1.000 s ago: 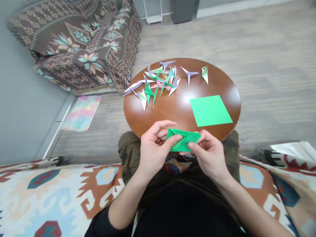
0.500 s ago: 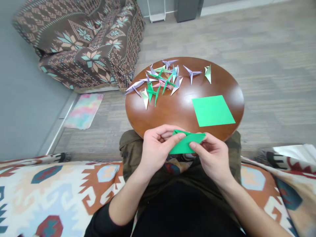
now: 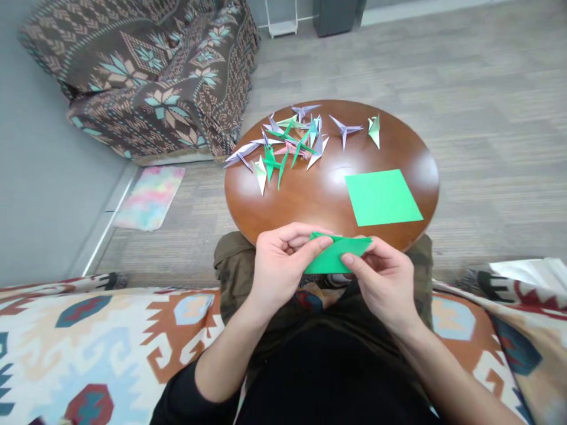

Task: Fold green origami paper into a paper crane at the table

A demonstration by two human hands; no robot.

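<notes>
A folded piece of green origami paper is held over my lap, just off the near edge of the round brown table. My left hand pinches its left part, thumb on the front face and fingers behind. On the other side my right hand grips the right part, thumb in front and fingers mostly hidden behind. A flat sheet of green paper lies on the table's right side. Folded paper cranes in green, purple, white and pink cluster at the table's left.
A purple crane and a pale green crane sit apart near the far edge. Beyond the table's left stands a sofa under a patterned cover. A pastel mat lies on the floor.
The folded green paper's upper flap, lifted with a crease showing a second ago, now lies flatter under my left thumb. Both hands keep their hold; the view has shifted slightly.
</notes>
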